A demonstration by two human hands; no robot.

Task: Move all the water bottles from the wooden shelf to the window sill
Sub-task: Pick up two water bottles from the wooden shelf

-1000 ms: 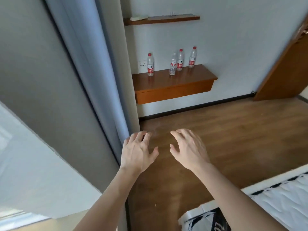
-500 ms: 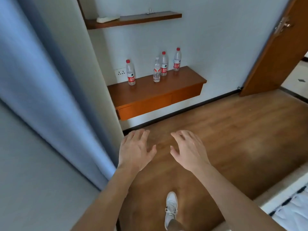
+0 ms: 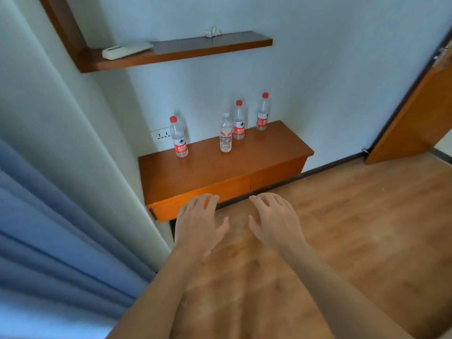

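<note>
Several clear water bottles stand upright on the low wooden shelf [image 3: 215, 172] against the white wall. One red-capped bottle [image 3: 179, 137] is at the left by a wall socket. A white-capped bottle [image 3: 226, 133] stands mid-shelf, with a red-capped bottle [image 3: 239, 121] just behind it and another red-capped bottle [image 3: 262, 112] at the far right. My left hand [image 3: 198, 222] and my right hand [image 3: 275, 220] hover palm down with fingers spread, in front of the shelf's front edge, holding nothing. The window sill is out of view.
A blue curtain [image 3: 49, 241] hangs at the left beside a white wall corner. A higher wooden shelf [image 3: 210, 46] carries a white remote [image 3: 126, 50] and a small white ornament [image 3: 213, 31]. An orange door [image 3: 415, 113] stands open at the right. Wooden floor lies below.
The view has swung away from the window and curtain and come closer to the low shelf, so the bottles look larger. Both hands stay empty and spread in front of me.
</note>
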